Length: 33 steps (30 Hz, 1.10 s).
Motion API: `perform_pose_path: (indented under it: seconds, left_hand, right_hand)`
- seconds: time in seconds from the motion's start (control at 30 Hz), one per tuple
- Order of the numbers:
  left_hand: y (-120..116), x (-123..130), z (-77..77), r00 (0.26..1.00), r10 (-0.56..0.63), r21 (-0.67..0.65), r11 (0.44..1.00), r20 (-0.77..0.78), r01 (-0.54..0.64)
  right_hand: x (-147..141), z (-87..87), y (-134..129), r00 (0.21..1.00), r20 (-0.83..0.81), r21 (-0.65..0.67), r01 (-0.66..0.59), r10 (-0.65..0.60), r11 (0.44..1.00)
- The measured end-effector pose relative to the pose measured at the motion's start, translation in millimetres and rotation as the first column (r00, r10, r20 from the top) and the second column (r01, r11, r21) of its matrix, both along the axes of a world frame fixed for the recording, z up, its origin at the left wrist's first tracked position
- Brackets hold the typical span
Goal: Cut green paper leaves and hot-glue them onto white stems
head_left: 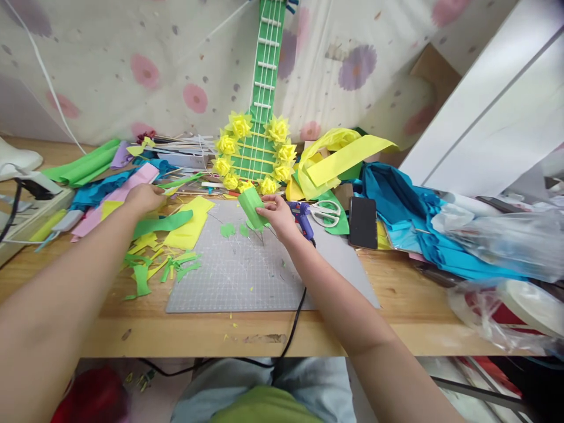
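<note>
My right hand (277, 216) pinches a small rectangle of green crepe paper (251, 207) above the grey cutting mat (264, 288). On the mat beneath it lie small green paper leaves (228, 230) with thin stems. My left hand (143, 200) is over the paper heap at the left, its fingers bunched beside green and yellow strips. What its fingertips hold, if anything, is hidden. Near that hand are a curved green strip (165, 223), a yellow crepe sheet (189, 226) and green and yellow scraps (141, 276).
A green paper guitar (253, 155) edged with yellow paper flowers leans on the back wall. Right of my right hand lie a purple glue gun (302, 218), white-handled scissors (326, 212) and a black phone (363, 223). Blue crepe paper (392, 194) and a plastic-wrapped roll (529, 305) crowd the right.
</note>
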State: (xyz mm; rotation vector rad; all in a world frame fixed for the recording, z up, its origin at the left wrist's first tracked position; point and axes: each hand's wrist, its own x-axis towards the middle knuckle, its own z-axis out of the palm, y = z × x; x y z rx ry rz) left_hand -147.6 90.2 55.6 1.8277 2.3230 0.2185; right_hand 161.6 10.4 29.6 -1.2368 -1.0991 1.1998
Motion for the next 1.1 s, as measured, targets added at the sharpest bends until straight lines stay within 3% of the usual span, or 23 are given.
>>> perform_pose_path:
  seconds: [0.17,0.3,0.37,0.47,0.57,0.67,0.73,0.87,0.93,1.1]
  left_hand:
    - [-6.6,3.2,9.5,0.986,0.144,0.106,0.983,0.083,-0.152]
    - [-14.5,8.2,20.4,0.944,0.251,0.379,0.869,0.216,-0.318]
    - [-23.4,27.0,23.4,0.938,0.194,0.474,0.822,0.287,-0.315]
    - [-44.2,79.6,17.0,0.886,-0.047,0.455,0.87,0.46,-0.19]
    - [-67.8,140.2,-4.8,0.707,-0.237,0.382,0.923,0.666,-0.05]
    - [-85.7,179.8,-31.6,0.41,-0.295,0.36,0.929,0.863,-0.089]
    - [-92.9,189.8,-44.9,0.286,-0.303,0.342,0.934,0.909,-0.099]
    - [-98.3,186.8,-54.5,0.125,-0.209,0.222,0.97,0.97,-0.099]
    - [-98.4,182.6,-53.8,0.064,-0.146,0.153,0.98,0.987,-0.127]
    - [-98.8,178.5,-47.9,0.015,-0.128,0.128,0.977,0.992,-0.168]
  right_hand:
    - [1.5,-7.4,-10.4,0.999,-0.021,-0.008,0.038,-0.038,0.999]
    - [2.5,-12.2,-18.0,0.998,-0.055,-0.025,-0.01,0.008,1.0]
    - [3.5,-14.3,-19.9,0.998,-0.065,-0.028,-0.001,-0.001,1.0]
    - [2.1,-14.4,-19.7,0.996,-0.053,-0.006,0.077,-0.077,0.997]
    - [-4.7,-11.4,-17.0,0.99,-0.053,0.033,0.13,-0.128,0.991]
    - [-12.9,-11.0,-14.6,0.985,-0.034,0.064,0.172,-0.17,0.983]
    - [-16.8,-14.5,-14.2,0.989,0.0,0.101,0.15,-0.15,0.984]
    - [-19.5,-24.4,-17.1,0.991,0.129,0.201,0.006,-0.032,0.98]
    - [-18.5,-26.7,-19.9,0.975,0.219,0.229,-0.006,-0.046,0.973]
    - [-10.4,-29.6,-23.9,0.929,0.351,0.254,0.028,-0.119,0.967]
